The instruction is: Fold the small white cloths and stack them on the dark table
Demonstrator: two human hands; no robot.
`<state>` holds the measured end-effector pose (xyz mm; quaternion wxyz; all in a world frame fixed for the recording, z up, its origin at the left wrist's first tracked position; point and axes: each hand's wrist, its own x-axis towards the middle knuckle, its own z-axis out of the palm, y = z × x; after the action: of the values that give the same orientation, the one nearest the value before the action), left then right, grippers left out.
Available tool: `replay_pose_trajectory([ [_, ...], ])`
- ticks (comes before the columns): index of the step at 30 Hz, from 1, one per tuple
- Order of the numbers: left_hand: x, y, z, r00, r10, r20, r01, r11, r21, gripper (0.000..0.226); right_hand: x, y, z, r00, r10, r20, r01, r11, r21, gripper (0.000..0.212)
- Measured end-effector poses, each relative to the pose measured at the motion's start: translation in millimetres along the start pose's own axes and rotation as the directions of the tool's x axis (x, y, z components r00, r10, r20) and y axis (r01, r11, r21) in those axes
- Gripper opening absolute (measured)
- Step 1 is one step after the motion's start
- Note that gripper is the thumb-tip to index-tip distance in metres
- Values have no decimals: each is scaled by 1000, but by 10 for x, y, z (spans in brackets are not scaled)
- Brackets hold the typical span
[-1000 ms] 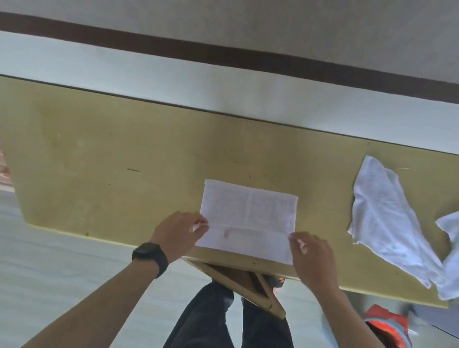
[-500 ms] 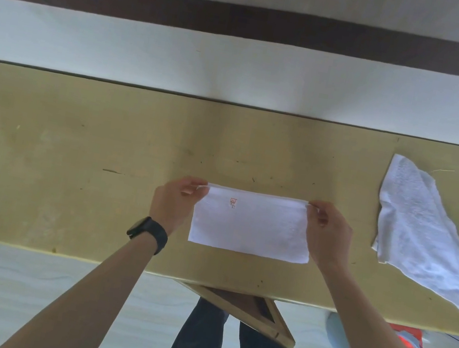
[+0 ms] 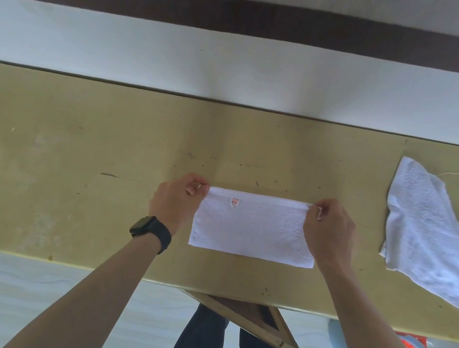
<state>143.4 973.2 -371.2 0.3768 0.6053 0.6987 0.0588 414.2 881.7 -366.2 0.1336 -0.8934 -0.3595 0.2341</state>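
The left hand [image 3: 175, 204] and right hand [image 3: 330, 231] pinch the half-folded cloth [image 3: 255, 230] by its far corners; a crosswise fold seems next.

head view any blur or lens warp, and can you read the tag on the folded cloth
Head view: sharp in the middle, light soft, no glare; wide-angle warp bends the left end of the table inward; the red tag on the folded cloth is too small to read.

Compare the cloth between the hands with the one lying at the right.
The centre cloth is a neat flat rectangle; the right cloth lies rumpled and askew. The left hand and right hand pinch the centre cloth's far corners; nobody touches the right cloth. Both are white.
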Motion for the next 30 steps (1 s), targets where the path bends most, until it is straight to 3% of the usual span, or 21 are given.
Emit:
replay_pose_trajectory([
  [9,-40,16,63,996,82,-25,-77,983,165,6,-39,2,-17,993,-114,-33,109,986,-129,13],
  [12,-52,46,54,993,113,-34,-103,968,230,12,-33,-11,-68,999,-32,-13,32,999,2,16],
  [14,-78,30,54,972,220,-88,-181,929,322,17,-150,-37,-165,998,41,-39,-34,985,168,26],
  [16,-96,-57,84,898,423,-118,-333,830,447,21,-434,-77,-223,995,20,-99,1,977,214,29],
  [18,-90,-185,114,822,565,-71,-452,723,523,21,-789,-162,-165,999,-35,-29,40,972,230,27],
  [22,-96,-246,114,793,608,-43,-503,693,517,26,-1139,-259,118,980,-69,186,64,997,34,39],
  [26,-212,-194,79,836,548,-24,-447,706,550,20,-811,-356,204,979,-81,187,114,979,-171,50],
  [30,-521,-183,196,852,522,23,-449,708,545,12,-300,-547,268,931,-274,241,330,915,-232,54],
])
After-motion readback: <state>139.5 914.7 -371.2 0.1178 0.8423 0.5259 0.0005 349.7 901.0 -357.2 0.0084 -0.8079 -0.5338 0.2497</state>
